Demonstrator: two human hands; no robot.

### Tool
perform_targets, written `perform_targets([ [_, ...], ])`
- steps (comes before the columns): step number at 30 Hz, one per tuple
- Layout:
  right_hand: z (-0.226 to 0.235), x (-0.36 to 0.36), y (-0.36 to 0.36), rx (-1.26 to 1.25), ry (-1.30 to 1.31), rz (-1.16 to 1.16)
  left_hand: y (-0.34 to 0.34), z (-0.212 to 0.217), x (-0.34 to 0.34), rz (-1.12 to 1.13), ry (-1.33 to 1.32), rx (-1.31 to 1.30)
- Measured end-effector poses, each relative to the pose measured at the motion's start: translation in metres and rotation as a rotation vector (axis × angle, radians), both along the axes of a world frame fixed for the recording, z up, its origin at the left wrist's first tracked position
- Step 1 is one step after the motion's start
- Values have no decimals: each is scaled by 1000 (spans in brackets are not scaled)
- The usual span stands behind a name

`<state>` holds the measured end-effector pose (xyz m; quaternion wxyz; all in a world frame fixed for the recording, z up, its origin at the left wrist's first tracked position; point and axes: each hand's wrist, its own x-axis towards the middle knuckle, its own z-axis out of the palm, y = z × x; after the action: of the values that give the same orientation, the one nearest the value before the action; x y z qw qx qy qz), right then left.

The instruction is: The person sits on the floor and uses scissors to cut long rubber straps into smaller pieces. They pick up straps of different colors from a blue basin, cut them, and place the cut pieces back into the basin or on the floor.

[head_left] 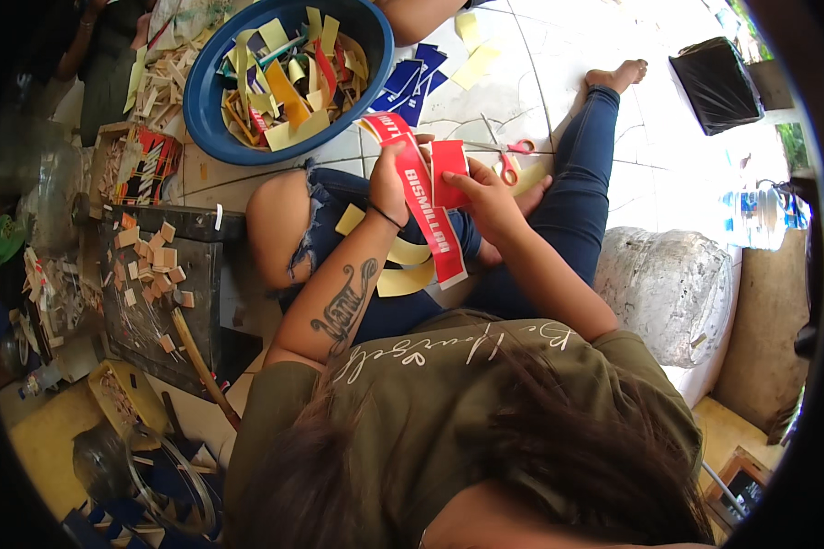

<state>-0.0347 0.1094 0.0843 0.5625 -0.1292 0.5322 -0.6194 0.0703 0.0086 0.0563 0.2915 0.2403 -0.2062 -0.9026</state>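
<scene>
Above my lap, my left hand (388, 187) grips a long red sticker strip (428, 210) with white lettering, which hangs down toward my shirt. Its upper end curls beyond my fingers. My right hand (491, 201) pinches a short red sticker piece (448, 163) between thumb and fingers, right beside the strip. Whether the two pieces are joined cannot be made out. Pale yellow paper strips (406, 278) lie on my lap below the hands. Past my right hand, scissors (509, 163) with red handles rest on the floor, blades pointing left.
A blue basin (195, 102) full of paper scraps stands at the far left. Blue printed pieces (416, 82) and yellow papers (475, 64) lie on the tiles. Wood blocks (160, 261) cover a dark stand at left. A silvery wrapped bundle (661, 291) sits at right, with a black-covered box (716, 84) farther off.
</scene>
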Motion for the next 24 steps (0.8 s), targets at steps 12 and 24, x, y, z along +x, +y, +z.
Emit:
perform_targets([
  [12,6,-1,6,40,224,-5,4,3,-5,133,-333,-381],
  [24,-7,-4,5,8,295,76,4,1,-5,114,-292,-251],
])
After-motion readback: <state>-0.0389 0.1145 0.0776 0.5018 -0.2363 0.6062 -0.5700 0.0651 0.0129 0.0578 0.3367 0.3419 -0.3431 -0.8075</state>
